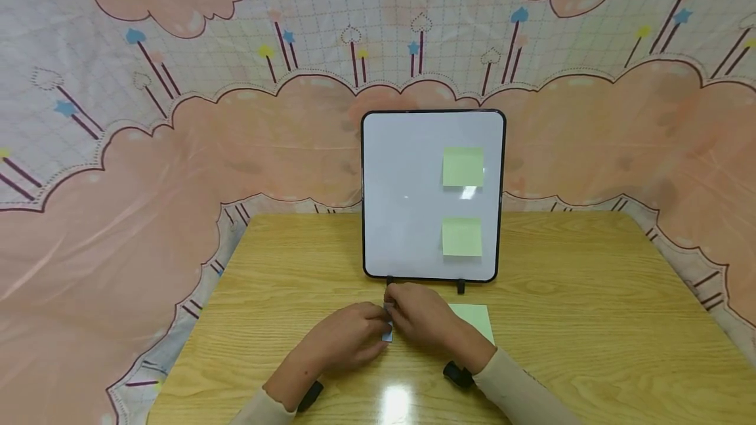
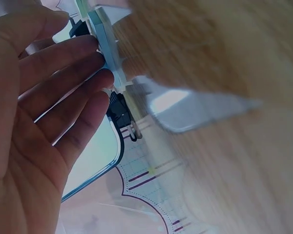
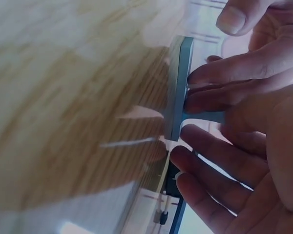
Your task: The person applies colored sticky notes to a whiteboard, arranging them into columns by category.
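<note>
A blue sticky note pad [image 1: 387,334] lies on the table between both hands, in front of the whiteboard. My left hand [image 1: 353,338] is at the pad's left side; in the left wrist view its fairly straight fingertips touch the blue pad [image 2: 105,46], with the thumb apart. From the right, my right hand [image 1: 426,317] reaches over the pad's far end. In the right wrist view a blue sheet [image 3: 202,117] rises from the pad [image 3: 181,87] and its end is pinched by the right thumb and forefinger. The other right fingertips rest near the pad's end.
A whiteboard [image 1: 401,195] with a black frame stands upright on small black feet [image 1: 461,286]. Two green sticky notes [image 1: 463,166] are stuck along its right side. A green sticky note pad [image 1: 477,318] lies on the wooden table [image 1: 579,320], partly behind the right wrist. A patterned cloth hangs behind.
</note>
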### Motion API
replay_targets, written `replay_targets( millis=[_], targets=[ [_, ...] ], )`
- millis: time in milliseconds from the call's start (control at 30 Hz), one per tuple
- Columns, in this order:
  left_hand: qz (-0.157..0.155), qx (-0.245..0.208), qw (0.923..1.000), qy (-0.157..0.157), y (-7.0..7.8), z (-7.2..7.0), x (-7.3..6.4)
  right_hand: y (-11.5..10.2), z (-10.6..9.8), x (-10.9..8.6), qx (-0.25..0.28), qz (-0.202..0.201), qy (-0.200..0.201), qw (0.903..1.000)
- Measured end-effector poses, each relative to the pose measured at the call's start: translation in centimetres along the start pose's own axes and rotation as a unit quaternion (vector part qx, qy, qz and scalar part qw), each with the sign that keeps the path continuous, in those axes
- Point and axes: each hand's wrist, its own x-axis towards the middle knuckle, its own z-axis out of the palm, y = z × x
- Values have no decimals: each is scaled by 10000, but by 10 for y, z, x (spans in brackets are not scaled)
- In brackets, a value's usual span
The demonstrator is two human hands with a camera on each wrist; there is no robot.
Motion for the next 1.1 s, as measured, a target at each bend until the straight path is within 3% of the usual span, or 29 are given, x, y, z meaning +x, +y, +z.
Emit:
replay_targets(
  millis=[233,600,833,1100],
  targets=[
    [-22,24,10000,-8,-1,1,0,2,-1,-2,-547,-328,195,9978],
    [-240,-26,9996,-121,-1,0,1,2,-6,6,-262,226,-2,9994],
    [-317,-136,9994,-99,1,-1,1,4,-7,10,-67,392,52,9992],
    [-355,48,9994,-3,2,-3,1,5,-10,14,-52,347,239,9991]
  ],
)
